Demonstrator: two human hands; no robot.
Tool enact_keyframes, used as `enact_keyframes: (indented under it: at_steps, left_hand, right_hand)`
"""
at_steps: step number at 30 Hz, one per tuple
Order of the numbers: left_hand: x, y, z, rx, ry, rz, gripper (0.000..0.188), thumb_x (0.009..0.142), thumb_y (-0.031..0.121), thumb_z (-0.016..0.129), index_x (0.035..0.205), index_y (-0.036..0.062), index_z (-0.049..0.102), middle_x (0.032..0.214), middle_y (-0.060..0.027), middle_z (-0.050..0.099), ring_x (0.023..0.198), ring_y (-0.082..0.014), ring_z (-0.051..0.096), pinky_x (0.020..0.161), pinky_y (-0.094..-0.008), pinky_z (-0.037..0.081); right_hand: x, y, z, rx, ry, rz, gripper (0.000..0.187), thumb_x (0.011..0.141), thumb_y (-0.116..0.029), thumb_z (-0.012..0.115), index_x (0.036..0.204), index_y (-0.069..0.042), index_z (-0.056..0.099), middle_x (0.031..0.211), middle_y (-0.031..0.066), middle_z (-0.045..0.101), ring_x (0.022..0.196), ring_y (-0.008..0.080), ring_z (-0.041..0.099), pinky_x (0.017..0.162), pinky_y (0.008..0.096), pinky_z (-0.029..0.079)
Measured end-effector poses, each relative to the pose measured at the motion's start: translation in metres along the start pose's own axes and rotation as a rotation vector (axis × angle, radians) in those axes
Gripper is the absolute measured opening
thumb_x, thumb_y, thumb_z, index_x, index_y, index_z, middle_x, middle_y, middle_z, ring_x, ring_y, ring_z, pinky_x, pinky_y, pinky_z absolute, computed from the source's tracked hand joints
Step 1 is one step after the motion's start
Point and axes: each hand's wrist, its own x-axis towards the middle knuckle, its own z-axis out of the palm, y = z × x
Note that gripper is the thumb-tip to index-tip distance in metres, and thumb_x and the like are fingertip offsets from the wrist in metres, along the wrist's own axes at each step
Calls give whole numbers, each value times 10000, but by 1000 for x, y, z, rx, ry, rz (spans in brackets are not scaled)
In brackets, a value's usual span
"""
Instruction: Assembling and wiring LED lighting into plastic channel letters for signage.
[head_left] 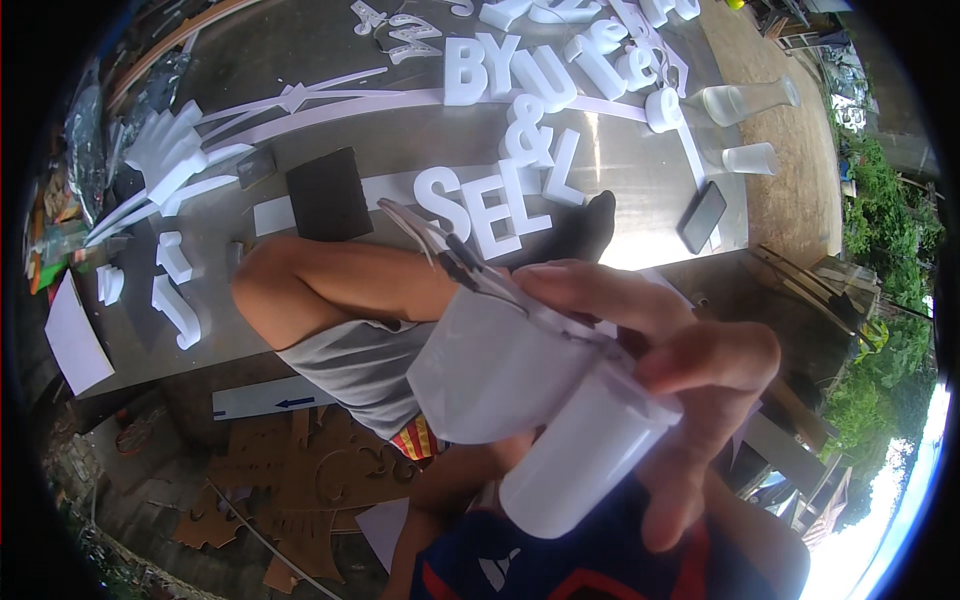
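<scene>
Close to the camera, my right hand (690, 370) grips a thick white plastic letter-like piece (500, 370) from its right side, the index finger along its top. The piece has a broad faceted part and a rounded bar (590, 450) pointing down. At its upper left, a thin beige strip with a dark part (455, 262) sticks out; its kind is unclear. My left forearm (455, 475) runs up behind the piece, which hides the left hand and its fingers. Beyond, several white raised letters (490, 225) stand on the dark metal table (400, 130).
A black square (328, 194) lies left of the letters. To their right are a phone (703, 217), a white cup (750, 159) and a glass carafe (745, 101). A white hand-shaped cutout (165, 150) lies far left. My bent leg (340, 285) rests on the table; cut cardboard (270, 480) lies below.
</scene>
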Motion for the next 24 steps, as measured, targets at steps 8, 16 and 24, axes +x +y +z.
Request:
enact_keyframes:
  at_steps: [8, 16, 24]
  left_hand:
    - [5, -8, 13, 26, -47, 48, 635, 870, 472, 459, 1273, -12, 378, 1104, -137, 509, 943, -220, 534, 802, -346, 440]
    - [-1, 9, 5, -15, 6, 32, 665, 915, 533, 360, 1296, -11, 342, 1101, -156, 496, 927, -239, 527, 793, -366, 435]
    - [-6, 16, 8, -397, 260, -19, 761, 873, 506, 539, 1347, -23, 265, 1190, -206, 448, 1099, -271, 467, 929, -389, 390]
  right_hand:
    - [-14, -21, 10, -305, 169, 216, 963, 588, -217, 896, 1319, 45, 326, 1245, 438, 384, 1192, 555, 411, 966, 571, 407]
    - [-20, -22, 9, -257, 273, 340, 745, 815, -336, 694, 1310, 123, 378, 1262, 402, 425, 1195, 489, 448, 1004, 527, 363]
    - [-31, -17, 15, -723, 129, 275, 607, 697, -295, 794, 1069, 141, 594, 1093, 286, 576, 996, 364, 616, 835, 415, 509]
